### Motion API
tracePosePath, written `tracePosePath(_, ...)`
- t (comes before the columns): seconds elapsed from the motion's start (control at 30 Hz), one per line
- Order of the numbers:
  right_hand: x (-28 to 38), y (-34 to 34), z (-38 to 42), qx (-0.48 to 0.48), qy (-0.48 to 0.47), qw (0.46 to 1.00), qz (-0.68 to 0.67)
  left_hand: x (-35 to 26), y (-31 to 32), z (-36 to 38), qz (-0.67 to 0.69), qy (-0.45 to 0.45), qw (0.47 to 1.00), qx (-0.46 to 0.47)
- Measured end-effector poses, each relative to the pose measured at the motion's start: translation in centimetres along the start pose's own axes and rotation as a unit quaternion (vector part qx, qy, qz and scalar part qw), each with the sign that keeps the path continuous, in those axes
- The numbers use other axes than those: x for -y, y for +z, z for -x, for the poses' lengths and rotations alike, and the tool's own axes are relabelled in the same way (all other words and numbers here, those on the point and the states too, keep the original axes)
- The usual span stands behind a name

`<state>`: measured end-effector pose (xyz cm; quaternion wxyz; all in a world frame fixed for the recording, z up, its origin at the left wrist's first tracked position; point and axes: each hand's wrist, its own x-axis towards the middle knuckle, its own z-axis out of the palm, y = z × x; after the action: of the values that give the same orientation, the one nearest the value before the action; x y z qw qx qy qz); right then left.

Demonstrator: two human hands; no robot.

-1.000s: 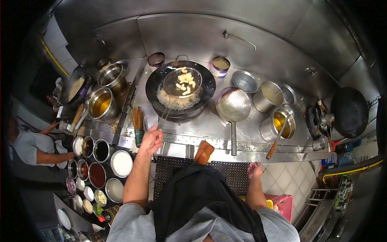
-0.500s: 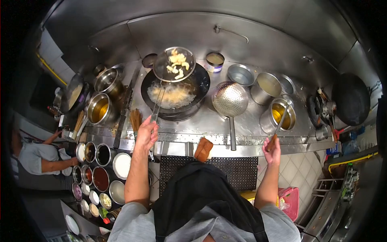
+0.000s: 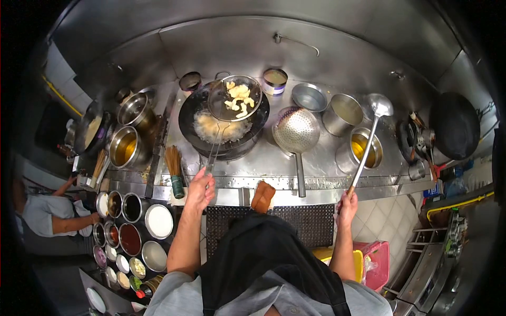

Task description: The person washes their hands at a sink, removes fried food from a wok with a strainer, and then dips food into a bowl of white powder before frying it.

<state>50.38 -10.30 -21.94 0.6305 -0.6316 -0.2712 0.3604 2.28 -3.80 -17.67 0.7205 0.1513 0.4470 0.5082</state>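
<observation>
My left hand (image 3: 200, 190) is closed round the handle of a wire mesh strainer (image 3: 219, 102). Pale, lightly coated food pieces (image 3: 240, 98) lie in the strainer, which is held over the back of a black wok (image 3: 190, 129). Oil bubbles around something golden (image 3: 219, 126) in the wok. My right hand (image 3: 346, 207) grips the wooden end of a long steel ladle (image 3: 380, 105). Its bowl is raised behind a steel pot of yellow oil (image 3: 363, 150). Between my hands, a perforated strainer (image 3: 296, 130) rests on the counter, its handle toward me.
A bamboo brush (image 3: 174, 171) and folded brown cloth (image 3: 263, 196) lie along the front edge. Steel pots (image 3: 343, 115) and an open can (image 3: 275, 81) stand behind. Several sauce containers (image 3: 130, 238) are at left, near another person (image 3: 52, 213). A black wok (image 3: 455, 125) hangs at right.
The mesh strainer has shifted slightly right and toward me. The ladle's bowl has risen from the oil pot to behind it, and my right hand has moved slightly left and toward me.
</observation>
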Motion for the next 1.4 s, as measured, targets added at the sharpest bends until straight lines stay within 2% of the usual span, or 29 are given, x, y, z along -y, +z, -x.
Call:
tracePosePath(0.07,0.6,0.6,-0.8,0.018,-0.01,1.0,-0.004,-0.7,0.6,-0.5,0.002,-0.005,0.999,0.032)
tracePosePath(0.13,1.1,1.0,-1.9,-0.008,0.041,0.999,-0.024,-0.7,1.4,-0.7,0.004,-0.008,0.999,-0.054)
tracePosePath(0.23,-0.5,0.5,-4.0,-0.007,0.07,0.996,-0.053,-0.8,2.2,-1.0,0.013,0.013,0.999,-0.05)
tracePosePath(0.4,-2.9,-1.1,-6.4,-0.018,0.125,0.99,-0.069,-0.3,5.1,1.4,0.014,0.105,0.991,-0.081)
tracePosePath(0.5,-4.5,-3.0,-8.8,-0.009,0.135,0.99,-0.029,2.1,5.1,1.1,0.047,0.142,0.984,-0.097)
tracePosePath(0.53,-2.8,-2.4,-8.1,-0.012,0.131,0.991,-0.021,3.1,4.4,0.5,0.061,0.129,0.986,-0.081)
tracePosePath(0.57,-4.2,-3.8,-10.0,0.051,0.169,0.981,-0.078,3.7,5.6,0.9,0.074,0.135,0.979,-0.137)
tracePosePath(0.6,-3.6,-3.8,-10.7,0.068,0.186,0.976,-0.09,4.6,5.7,1.3,0.093,0.148,0.978,-0.113)
tracePosePath(0.63,-3.2,-3.7,-11.5,0.066,0.204,0.976,-0.048,5.8,5.6,1.7,0.087,0.174,0.973,-0.123)
tracePosePath(0.7,-1.8,-3.4,-12.0,0.114,0.248,0.96,-0.058,7.7,5.8,4.5,0.135,0.19,0.962,-0.14)
tracePosePath(0.73,-1.0,-3.0,-11.6,0.108,0.226,0.968,0.009,8.6,5.9,6.2,0.154,0.194,0.958,-0.143)
tracePosePath(0.8,-3.5,-5.3,-16.2,0.11,0.092,0.954,0.262,10.9,5.8,10.6,0.165,0.224,0.949,-0.148)
tracePosePath(0.87,-1.8,-3.5,-15.6,0.137,0.009,0.919,0.37,13.3,5.6,16.1,0.173,0.251,0.941,-0.148)
tracePosePath(0.9,-0.2,-1.9,-15.0,0.162,0.0,0.913,0.374,14.9,5.8,19.2,0.192,0.271,0.93,-0.158)
tracePosePath(0.93,1.9,-0.2,-13.7,0.175,-0.201,0.899,0.347,16.7,6.2,22.2,0.21,0.287,0.92,-0.166)
tracePosePath(0.97,3.8,1.2,-12.2,0.178,-0.389,0.853,0.299,18.4,6.8,25.1,0.221,0.302,0.908,-0.191)
tracePosePath(1.0,5.0,2.5,-10.9,0.171,-0.561,0.776,0.232,19.9,7.4,28.2,0.229,0.317,0.895,-0.213)
tracePosePath(1.03,5.2,4.2,-10.5,0.247,-0.547,0.768,0.223,21.4,8.1,31.2,0.226,0.324,0.886,-0.241)
tracePosePath(1.07,4.9,5.9,-9.5,0.356,-0.467,0.785,0.197,23.0,8.8,34.0,0.224,0.331,0.876,-0.27)
tracePosePath(1.13,3.8,9.4,-5.6,0.406,-0.526,0.725,0.183,26.9,10.3,38.6,0.248,0.364,0.833,-0.333)
tracePosePath(1.2,2.1,11.2,-0.2,0.543,-0.421,0.72,0.095,30.0,12.7,42.5,0.267,0.385,0.777,-0.419)
tracePosePath(1.3,-1.2,11.6,5.2,0.652,-0.36,0.652,0.139,34.3,14.9,46.3,0.29,0.402,0.684,-0.536)
tracePosePath(1.33,-1.2,11.1,7.3,0.706,-0.279,0.635,0.144,35.8,15.1,47.3,0.288,0.404,0.653,-0.572)
tracePosePath(1.4,-3.6,11.5,8.7,0.759,-0.312,0.56,0.11,38.5,14.7,48.7,0.301,0.4,0.563,-0.657)
